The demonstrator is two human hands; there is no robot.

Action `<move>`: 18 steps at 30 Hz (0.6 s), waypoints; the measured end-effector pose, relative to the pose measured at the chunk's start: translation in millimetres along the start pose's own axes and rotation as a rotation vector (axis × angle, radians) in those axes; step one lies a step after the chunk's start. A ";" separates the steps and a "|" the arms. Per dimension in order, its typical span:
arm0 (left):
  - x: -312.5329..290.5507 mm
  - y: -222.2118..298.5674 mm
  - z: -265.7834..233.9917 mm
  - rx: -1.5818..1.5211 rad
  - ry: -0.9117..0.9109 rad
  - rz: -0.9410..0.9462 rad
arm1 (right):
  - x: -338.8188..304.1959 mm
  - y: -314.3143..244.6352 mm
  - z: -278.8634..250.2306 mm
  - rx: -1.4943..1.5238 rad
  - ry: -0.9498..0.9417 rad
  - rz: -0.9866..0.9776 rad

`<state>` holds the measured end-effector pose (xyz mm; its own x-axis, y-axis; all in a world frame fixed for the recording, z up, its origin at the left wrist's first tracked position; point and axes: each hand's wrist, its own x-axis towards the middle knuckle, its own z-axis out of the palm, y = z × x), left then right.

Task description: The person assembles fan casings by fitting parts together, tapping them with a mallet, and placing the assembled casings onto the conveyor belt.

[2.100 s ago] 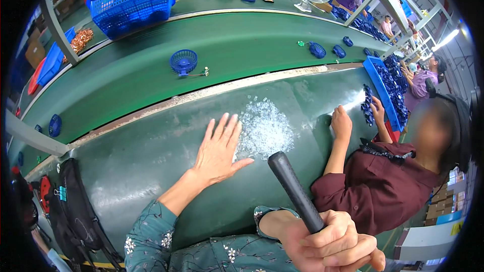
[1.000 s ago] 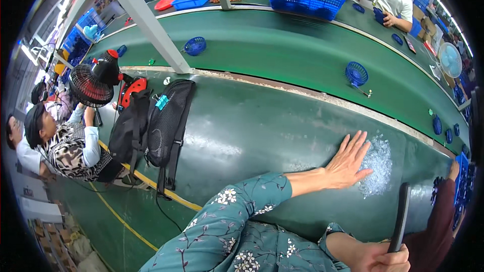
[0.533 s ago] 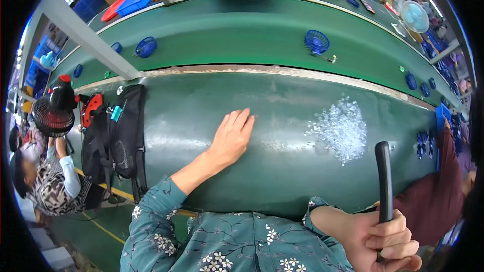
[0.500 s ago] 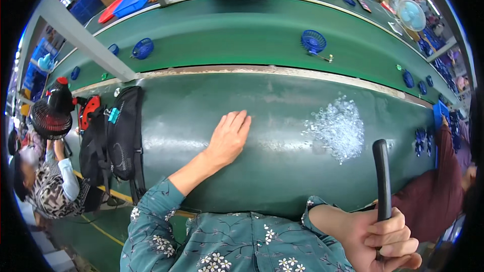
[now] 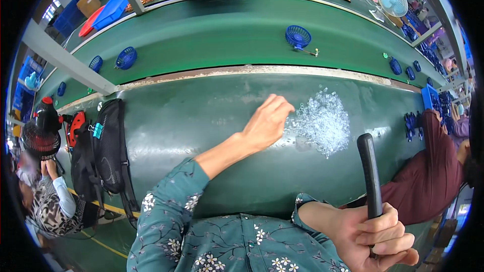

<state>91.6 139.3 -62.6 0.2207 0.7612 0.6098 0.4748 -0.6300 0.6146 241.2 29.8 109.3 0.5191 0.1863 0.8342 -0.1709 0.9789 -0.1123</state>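
Note:
A heap of small clear plastic pieces [image 5: 327,126] lies spread on the green tabletop. My left hand [image 5: 268,123] is at the heap's left edge, palm down, with the fingers bent and drawn together. Its fingertips are partly hidden, so whatever they may pinch does not show. Close to my body at the lower right, my right hand [image 5: 380,236] is closed round a black handle [image 5: 370,171]. This points upward with a rounded end, and its lower part is hidden in the fist.
A black backpack [image 5: 109,146] and a black and red fan [image 5: 43,131] stand at the left. Beyond the table's pale edge runs a green conveyor [image 5: 201,45] with blue round baskets [image 5: 298,36]. A co-worker's maroon sleeve [image 5: 428,171] is at the right.
My left hand has moved right to the edge of the heap, and its fingers have gone from stretched out to bent. My right hand keeps its hold on the black handle.

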 end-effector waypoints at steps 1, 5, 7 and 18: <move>4.2 1.7 6.3 -0.014 -0.049 -0.026 | 0.9 1.0 -0.5 0.012 0.016 -0.006; 14.4 -1.8 21.2 -0.135 -0.083 0.006 | 3.3 5.0 -1.1 0.024 0.062 -0.039; 14.5 -1.9 13.1 -0.126 -0.029 0.026 | 4.7 6.1 -3.7 0.031 0.074 -0.036; -10.7 0.5 13.8 0.063 -0.190 0.017 | 4.1 3.9 -0.3 0.048 0.063 -0.016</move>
<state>101.3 132.9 -75.8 0.3829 0.7696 0.5110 0.5203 -0.6367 0.5691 242.9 34.3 112.2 0.5738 0.1767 0.7997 -0.2009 0.9770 -0.0717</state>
